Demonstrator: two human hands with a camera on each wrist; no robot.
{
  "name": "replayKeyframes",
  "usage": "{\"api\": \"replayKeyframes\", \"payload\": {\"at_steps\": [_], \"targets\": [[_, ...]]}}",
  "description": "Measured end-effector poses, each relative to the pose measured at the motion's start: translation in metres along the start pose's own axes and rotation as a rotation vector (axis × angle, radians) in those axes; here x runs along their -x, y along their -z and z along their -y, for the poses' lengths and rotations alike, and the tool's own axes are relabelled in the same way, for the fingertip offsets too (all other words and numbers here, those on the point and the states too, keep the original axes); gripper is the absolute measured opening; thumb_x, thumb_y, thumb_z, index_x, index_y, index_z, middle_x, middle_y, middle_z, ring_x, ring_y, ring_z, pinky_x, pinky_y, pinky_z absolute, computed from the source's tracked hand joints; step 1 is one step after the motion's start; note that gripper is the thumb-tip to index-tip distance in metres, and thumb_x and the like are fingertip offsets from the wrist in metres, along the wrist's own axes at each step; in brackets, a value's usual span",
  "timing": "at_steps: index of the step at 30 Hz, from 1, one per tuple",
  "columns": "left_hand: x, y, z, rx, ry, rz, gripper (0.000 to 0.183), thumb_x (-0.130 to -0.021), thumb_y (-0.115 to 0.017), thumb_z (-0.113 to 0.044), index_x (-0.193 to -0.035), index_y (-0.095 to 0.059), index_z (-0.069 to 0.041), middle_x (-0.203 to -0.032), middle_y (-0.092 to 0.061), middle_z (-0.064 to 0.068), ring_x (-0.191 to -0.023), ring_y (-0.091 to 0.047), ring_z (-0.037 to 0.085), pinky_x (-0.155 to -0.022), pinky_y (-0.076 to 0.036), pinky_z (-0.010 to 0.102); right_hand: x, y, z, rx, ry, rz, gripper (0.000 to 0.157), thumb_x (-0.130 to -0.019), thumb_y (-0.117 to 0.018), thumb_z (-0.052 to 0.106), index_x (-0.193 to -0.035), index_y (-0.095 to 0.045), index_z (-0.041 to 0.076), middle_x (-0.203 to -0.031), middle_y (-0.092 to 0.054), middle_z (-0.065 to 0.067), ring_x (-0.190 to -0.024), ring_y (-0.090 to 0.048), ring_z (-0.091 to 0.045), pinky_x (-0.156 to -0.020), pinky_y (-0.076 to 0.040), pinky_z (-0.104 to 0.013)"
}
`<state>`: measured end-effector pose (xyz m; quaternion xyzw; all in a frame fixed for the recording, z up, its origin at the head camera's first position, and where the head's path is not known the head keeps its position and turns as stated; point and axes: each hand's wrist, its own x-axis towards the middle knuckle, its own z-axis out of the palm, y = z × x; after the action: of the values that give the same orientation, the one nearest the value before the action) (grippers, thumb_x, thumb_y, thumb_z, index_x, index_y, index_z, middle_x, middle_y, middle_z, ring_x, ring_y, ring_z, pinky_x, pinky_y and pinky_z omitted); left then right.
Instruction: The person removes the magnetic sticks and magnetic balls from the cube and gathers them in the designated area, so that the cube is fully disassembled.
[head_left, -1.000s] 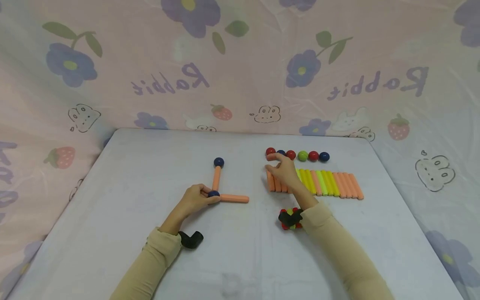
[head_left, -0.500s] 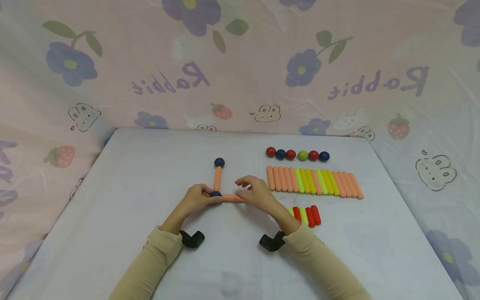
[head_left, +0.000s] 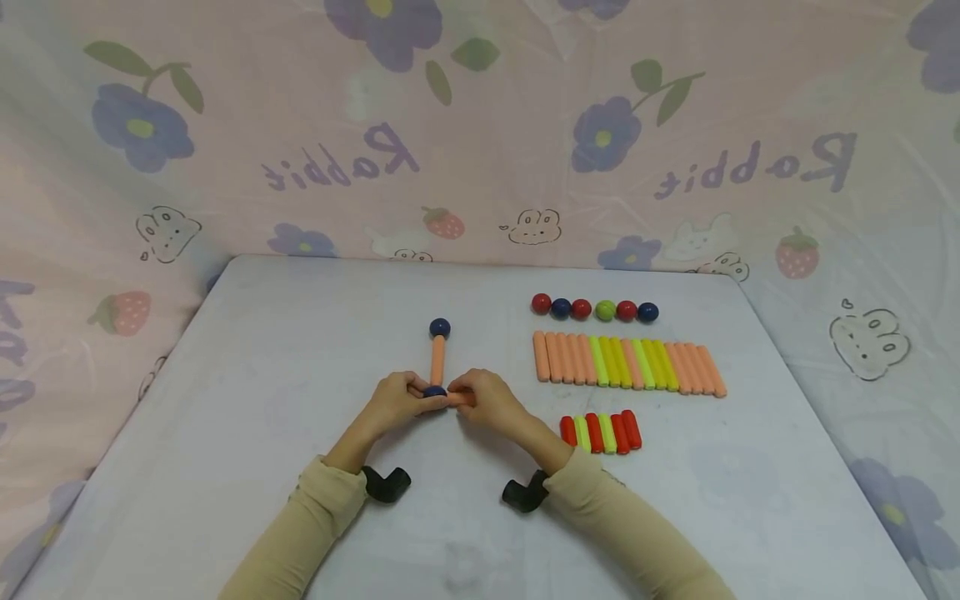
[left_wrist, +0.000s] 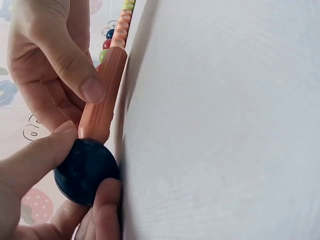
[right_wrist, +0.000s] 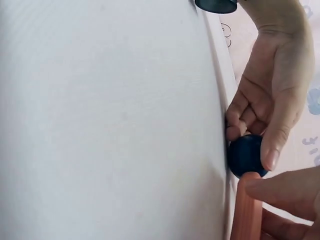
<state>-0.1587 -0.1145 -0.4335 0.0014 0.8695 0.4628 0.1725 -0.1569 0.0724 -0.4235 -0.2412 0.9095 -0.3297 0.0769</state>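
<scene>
My left hand pinches a dark blue ball between thumb and fingers, low over the table. With thumb and fingers my right hand grips an orange ridged rod, whose near end meets that ball. In the head view most of this rod is behind the right fingers. A second orange rod runs away from the held ball towards the back, and another blue ball sits at its far end.
Several red, blue and green balls line up at the back right. Before them lies a row of orange and yellow rods. Short red and yellow-green sticks lie beside the right forearm. A patterned cloth hangs behind the white table.
My right hand has come left from the row of rods to the rod lying beside the held ball and taken hold of it. The left hand keeps its grip on the ball.
</scene>
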Motion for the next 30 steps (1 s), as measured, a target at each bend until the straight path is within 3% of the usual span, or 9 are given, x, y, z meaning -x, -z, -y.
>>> {"api": "replayKeyframes", "payload": {"at_steps": [14, 21, 30], "targets": [[-0.001, 0.001, -0.002, -0.01, 0.003, 0.021, 0.038, -0.08, -0.078, -0.028, -0.097, -0.065, 0.003, -0.088, -0.071, 0.015, -0.073, -0.062, 0.012, -0.061, -0.047, 0.019, 0.0, -0.003, -0.004, -0.003, 0.043, 0.008, 0.015, -0.088, -0.066, 0.003, -0.102, -0.071, 0.0, -0.099, -0.072, -0.015, -0.091, -0.066, -0.024, -0.082, -0.054, -0.035], [0.002, 0.004, -0.001, -0.012, -0.047, 0.028, 0.045, -0.076, -0.08, -0.04, -0.092, -0.065, 0.0, -0.08, -0.071, 0.01, -0.069, -0.062, 0.012, -0.06, -0.047, 0.021, 0.001, 0.0, -0.007, -0.027, 0.054, 0.031, 0.018, -0.09, -0.063, 0.002, -0.106, -0.07, 0.0, -0.1, -0.072, -0.015, -0.09, -0.064, -0.022, -0.08, -0.053, -0.029], [-0.001, 0.002, -0.001, -0.03, 0.007, 0.013, 0.036, -0.081, -0.077, -0.028, -0.097, -0.065, 0.001, -0.086, -0.071, 0.013, -0.074, -0.061, 0.013, -0.062, -0.045, 0.02, 0.004, 0.011, -0.008, -0.107, 0.011, 0.023, 0.019, -0.092, -0.061, 0.007, -0.109, -0.068, 0.001, -0.105, -0.07, -0.014, -0.088, -0.06, -0.018, -0.078, -0.05, -0.023]]}}
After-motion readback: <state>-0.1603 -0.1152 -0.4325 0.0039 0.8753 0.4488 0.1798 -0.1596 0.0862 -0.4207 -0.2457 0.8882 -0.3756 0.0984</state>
